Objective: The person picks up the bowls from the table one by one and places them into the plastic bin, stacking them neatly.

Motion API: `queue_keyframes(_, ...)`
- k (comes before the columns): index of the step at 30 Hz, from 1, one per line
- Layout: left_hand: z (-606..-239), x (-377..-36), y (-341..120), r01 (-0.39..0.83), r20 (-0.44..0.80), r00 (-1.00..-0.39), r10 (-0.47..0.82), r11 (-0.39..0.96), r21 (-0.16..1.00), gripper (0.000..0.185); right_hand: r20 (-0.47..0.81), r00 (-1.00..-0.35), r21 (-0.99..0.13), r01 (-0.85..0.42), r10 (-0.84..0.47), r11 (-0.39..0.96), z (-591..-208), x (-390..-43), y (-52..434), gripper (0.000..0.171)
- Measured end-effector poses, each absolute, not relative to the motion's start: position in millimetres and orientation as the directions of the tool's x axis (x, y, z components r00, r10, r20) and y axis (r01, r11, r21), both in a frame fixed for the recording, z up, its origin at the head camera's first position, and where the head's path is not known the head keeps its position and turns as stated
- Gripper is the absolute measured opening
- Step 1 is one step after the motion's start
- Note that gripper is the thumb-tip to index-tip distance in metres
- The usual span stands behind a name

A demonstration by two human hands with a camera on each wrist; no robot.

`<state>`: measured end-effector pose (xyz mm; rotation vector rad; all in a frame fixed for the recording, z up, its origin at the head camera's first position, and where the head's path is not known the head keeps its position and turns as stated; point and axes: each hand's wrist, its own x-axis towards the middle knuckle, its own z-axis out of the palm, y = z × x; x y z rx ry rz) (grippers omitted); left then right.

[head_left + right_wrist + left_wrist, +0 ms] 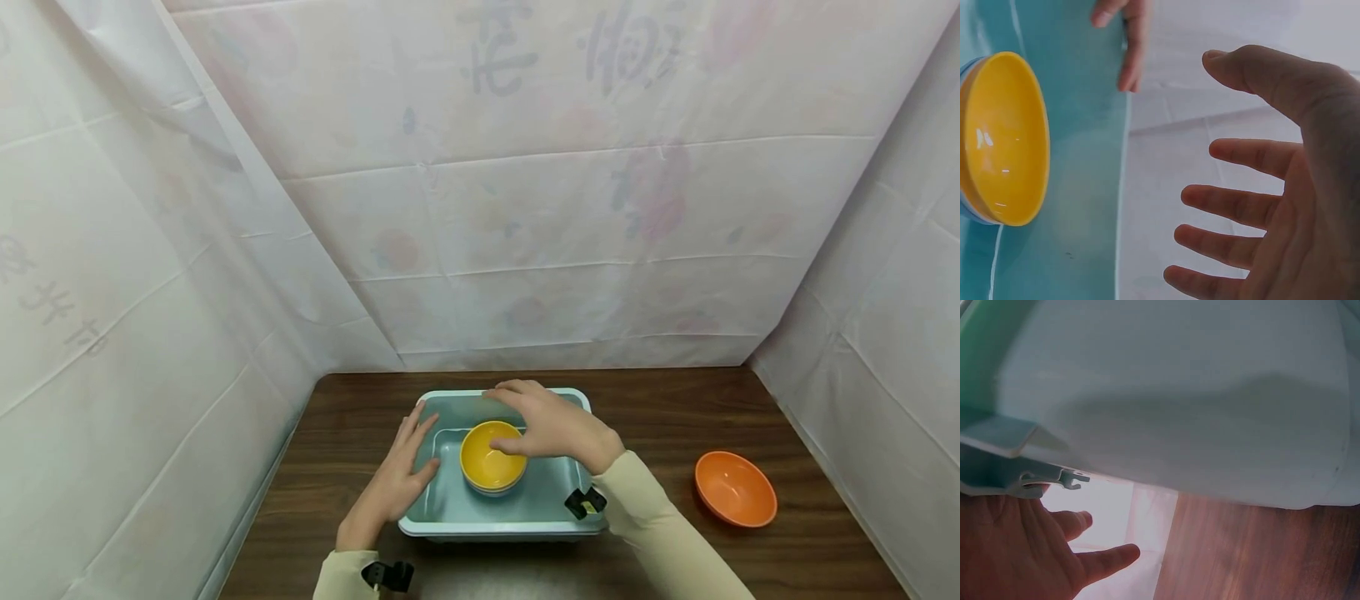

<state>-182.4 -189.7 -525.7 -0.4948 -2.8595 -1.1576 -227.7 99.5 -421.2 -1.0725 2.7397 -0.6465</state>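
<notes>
A yellow bowl (480,467) tops a small stack in the light blue plastic basin (547,527); the edge of a bluish bowl (974,215) shows under it. Above the stack hovers my right hand (562,427), its fingers spread and holding nothing. In the right wrist view a gap separates that hand from the yellow bowl. My left hand (396,485) is at the basin's left rim with extended fingers. The left wrist view shows the basin's outer wall (1197,437) close up, and the rim hides part of the left hand's fingers.
An orange bowl (737,490) sits apart on the dark wooden table (645,392), right of the basin. White printed sheeting (555,217) encloses the table at the back and both sides. Dark wrist cameras (585,503) are on both sleeves.
</notes>
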Motion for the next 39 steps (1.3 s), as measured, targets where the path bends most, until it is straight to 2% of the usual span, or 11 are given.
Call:
queue_keyframes(5,-526,-182,-190,0.295,0.133,-0.950,0.282,0.672,0.680,0.064,0.134,-0.765,-0.448,-0.613,-0.630,0.650,-422,-223,111,0.067)
queue_keyframes(12,-525,-183,-189,0.276,0.116,-0.955,0.272,0.676,0.684,0.064,0.207,-0.814,-0.464,-0.570,-0.542,0.678,-421,-216,126,0.060)
queue_keyframes(20,-526,-182,-189,0.272,0.111,-0.956,0.273,0.672,0.689,0.065,0.305,-0.816,-0.447,-0.578,-0.491,0.683,-427,-208,147,0.054)
queue_keyframes(24,-526,-182,-189,0.275,0.115,-0.955,0.274,0.670,0.690,0.065,0.382,-0.789,-0.400,-0.610,-0.481,0.684,-437,-204,158,0.048)
queue_keyframes(31,-525,-183,-189,0.279,0.117,-0.953,0.278,0.665,0.693,0.064,0.548,-0.700,-0.319,-0.681,-0.458,0.659,-448,-199,175,0.043)
queue_keyframes(39,-527,-183,-190,0.269,0.106,-0.955,0.277,0.660,0.701,0.064,0.643,-0.648,-0.298,-0.702,-0.407,0.647,-465,-192,194,0.042)
